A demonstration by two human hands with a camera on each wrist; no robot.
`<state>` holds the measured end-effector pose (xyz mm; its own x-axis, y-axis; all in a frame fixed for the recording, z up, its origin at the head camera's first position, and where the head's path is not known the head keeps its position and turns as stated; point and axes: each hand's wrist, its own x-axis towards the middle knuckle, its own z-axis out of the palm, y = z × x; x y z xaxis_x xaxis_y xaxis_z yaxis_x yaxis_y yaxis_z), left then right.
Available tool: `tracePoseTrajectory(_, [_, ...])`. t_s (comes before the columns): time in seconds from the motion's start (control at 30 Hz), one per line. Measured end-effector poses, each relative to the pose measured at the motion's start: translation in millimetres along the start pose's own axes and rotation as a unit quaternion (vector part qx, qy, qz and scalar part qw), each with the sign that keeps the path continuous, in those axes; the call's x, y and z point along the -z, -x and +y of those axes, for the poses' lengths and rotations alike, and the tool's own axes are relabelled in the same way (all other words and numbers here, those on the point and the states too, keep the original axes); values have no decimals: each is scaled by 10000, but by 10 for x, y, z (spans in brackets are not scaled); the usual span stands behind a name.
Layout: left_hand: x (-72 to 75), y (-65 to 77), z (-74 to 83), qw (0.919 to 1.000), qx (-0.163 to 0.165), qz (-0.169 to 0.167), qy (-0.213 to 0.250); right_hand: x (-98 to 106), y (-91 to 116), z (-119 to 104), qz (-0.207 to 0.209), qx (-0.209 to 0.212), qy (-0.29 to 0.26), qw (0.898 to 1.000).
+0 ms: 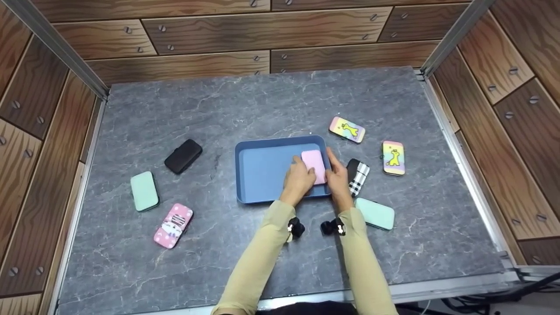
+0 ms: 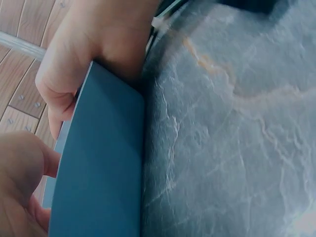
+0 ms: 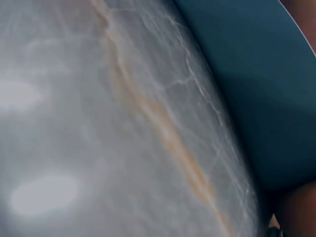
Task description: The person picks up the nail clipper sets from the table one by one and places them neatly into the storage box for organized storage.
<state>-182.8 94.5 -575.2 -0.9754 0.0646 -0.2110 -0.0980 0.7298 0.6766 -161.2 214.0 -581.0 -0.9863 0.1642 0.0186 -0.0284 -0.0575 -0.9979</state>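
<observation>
A shallow blue tray (image 1: 260,175) lies mid-table with a small pink case (image 1: 313,162) inside it, against the right side. My left hand (image 1: 299,177) reaches over the tray's near wall and holds the pink case, its thumb over the case and fingers along its left edge. At the right wall, my right hand (image 1: 337,177) grips the tray, thumb on the inner side and fingers outside. In the left wrist view, the tray's near wall (image 2: 98,158) hides the case and parts of both hands.
Right of the tray lie two giraffe-print cases (image 1: 347,130), a black-and-white checked case (image 1: 358,177) and a mint case (image 1: 375,213). On the left are a black case (image 1: 183,156), another mint case (image 1: 145,191) and a pink cartoon case (image 1: 173,225). Wood-patterned panels (image 1: 267,33) border the table.
</observation>
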Motion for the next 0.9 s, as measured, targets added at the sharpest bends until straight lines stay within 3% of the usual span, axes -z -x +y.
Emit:
tracePoseTrajectory(0.53, [4,10,-45,9991,-308,78,265,-5,-1,13,25,-106,-136,9998])
tracePoseTrajectory(0.9, [117,63,-93,9973,-456,252,523,55,-96,282,169,14,25,9999])
